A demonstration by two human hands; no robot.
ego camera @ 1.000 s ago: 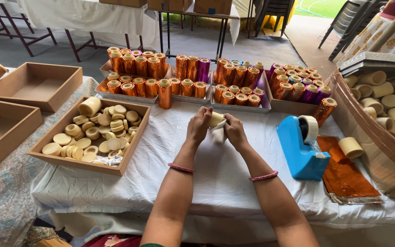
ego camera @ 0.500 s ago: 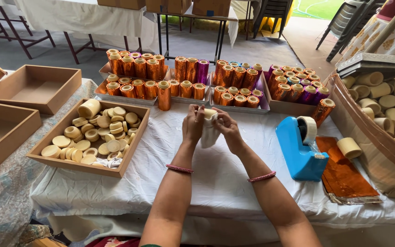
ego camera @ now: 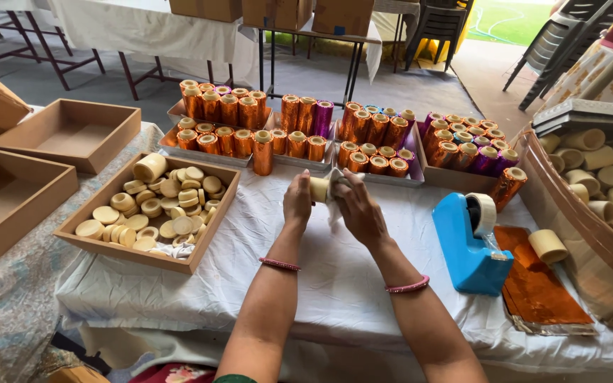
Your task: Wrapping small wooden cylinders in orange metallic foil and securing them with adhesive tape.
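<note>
Looking down from the head camera, both hands meet over the white cloth-covered table (ego camera: 335, 276), just in front of the foil-wrapped rows. The left hand (ego camera: 297, 202) has its fingers curled shut round a short cream-coloured cylinder (ego camera: 318, 189), gripping it from the left so the round end sticks out to the right of the fingertips. The right hand (ego camera: 360, 213) is pressed up against the other side of the cylinder with a small white cloth (ego camera: 335, 206) bunched under its fingers; the cloth hangs down a bit between the two hands. Pretty sure the right fingers are closed on the cloth rather than on the cylinder itself, but the knuckles hide the contact, so I can't say for certain. Each wrist has a thin pink bangle (ego camera: 280, 264).

Left of the hands sits a shallow brown wooden tray (ego camera: 207, 237) full of cream-coloured round discs (ego camera: 154, 213), with one taller cream roll in its far corner. Further left are two brown wooden boxes (ego camera: 65, 135). Behind the hands, trays hold upright cylinders wrapped in copper and purple foil (ego camera: 299, 124), and one tall copper one (ego camera: 262, 152) stands alone, near the left hand. To the right there's a blue tape dispenser (ego camera: 471, 245), next to it a stack of orange foil sheets (ego camera: 533, 280) with a bare cream cylinder lying on it, and at the far right a curved bin of plain cream cylinders (ego camera: 604, 174).
</note>
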